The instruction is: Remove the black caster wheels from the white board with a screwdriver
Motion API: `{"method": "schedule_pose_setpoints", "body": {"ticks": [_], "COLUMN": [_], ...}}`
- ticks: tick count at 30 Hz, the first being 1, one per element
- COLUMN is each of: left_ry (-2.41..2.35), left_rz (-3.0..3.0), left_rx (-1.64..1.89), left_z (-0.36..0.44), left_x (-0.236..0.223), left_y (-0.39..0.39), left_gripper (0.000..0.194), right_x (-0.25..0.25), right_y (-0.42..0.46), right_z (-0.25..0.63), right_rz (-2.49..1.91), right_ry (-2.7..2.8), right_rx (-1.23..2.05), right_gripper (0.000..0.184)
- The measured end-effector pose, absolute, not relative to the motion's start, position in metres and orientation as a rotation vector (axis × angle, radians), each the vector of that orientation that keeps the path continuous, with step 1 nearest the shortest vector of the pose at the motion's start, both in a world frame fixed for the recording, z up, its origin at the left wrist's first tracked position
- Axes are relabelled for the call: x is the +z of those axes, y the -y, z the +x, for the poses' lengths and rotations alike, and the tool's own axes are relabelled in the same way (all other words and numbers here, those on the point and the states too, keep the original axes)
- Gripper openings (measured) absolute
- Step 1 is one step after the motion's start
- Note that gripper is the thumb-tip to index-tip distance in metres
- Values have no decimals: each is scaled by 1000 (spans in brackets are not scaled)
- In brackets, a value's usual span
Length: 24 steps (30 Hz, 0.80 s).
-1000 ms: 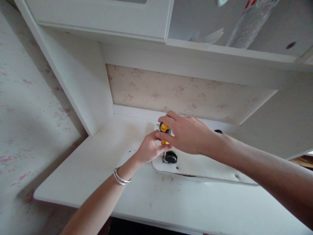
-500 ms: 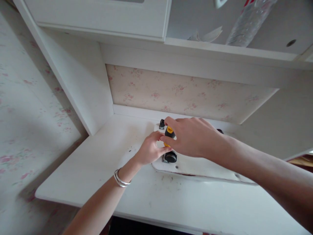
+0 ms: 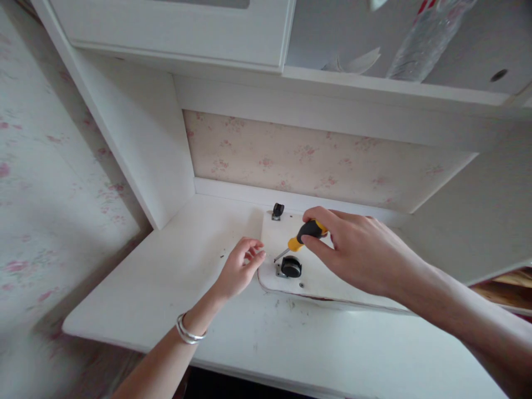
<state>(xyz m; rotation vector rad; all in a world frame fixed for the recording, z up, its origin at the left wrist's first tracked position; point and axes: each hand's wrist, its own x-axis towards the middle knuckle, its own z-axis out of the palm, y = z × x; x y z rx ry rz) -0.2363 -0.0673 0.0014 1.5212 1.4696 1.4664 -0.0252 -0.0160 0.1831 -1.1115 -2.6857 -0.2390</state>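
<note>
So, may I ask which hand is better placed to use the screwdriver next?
Probably the right hand: it grips the screwdriver, which points down beside the nearer caster; the left hand holds nothing visible.

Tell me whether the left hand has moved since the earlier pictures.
Yes. The left hand has moved left, judged against the nearer black caster: it reached in close beside it before, and now sits clearly apart from it.

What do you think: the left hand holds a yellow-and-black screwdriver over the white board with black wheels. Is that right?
Not quite: the right hand, not the left hand, holds the yellow-and-black screwdriver over the white board with black wheels, as the head view shows.
</note>
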Motion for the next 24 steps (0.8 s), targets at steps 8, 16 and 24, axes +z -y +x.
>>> {"method": "schedule_pose_setpoints", "body": {"ticks": [8, 16, 24], "left_ry": [-1706, -1995, -2233], "left_rz": [1793, 2056, 2115], "left_rx": [1398, 1465, 1347], "left_z": [-231, -230, -236], "left_x": [-11, -31, -48], "left_y": [91, 102, 113], "left_gripper": [19, 19, 21], "right_x": [143, 65, 18], "right_y": [32, 73, 91], "right_z": [12, 19, 12], "right_rz": [-1062, -832, -827], "right_ry": [2342, 2171, 2071], "right_rx": [28, 69, 77], "right_gripper": [24, 25, 26]}}
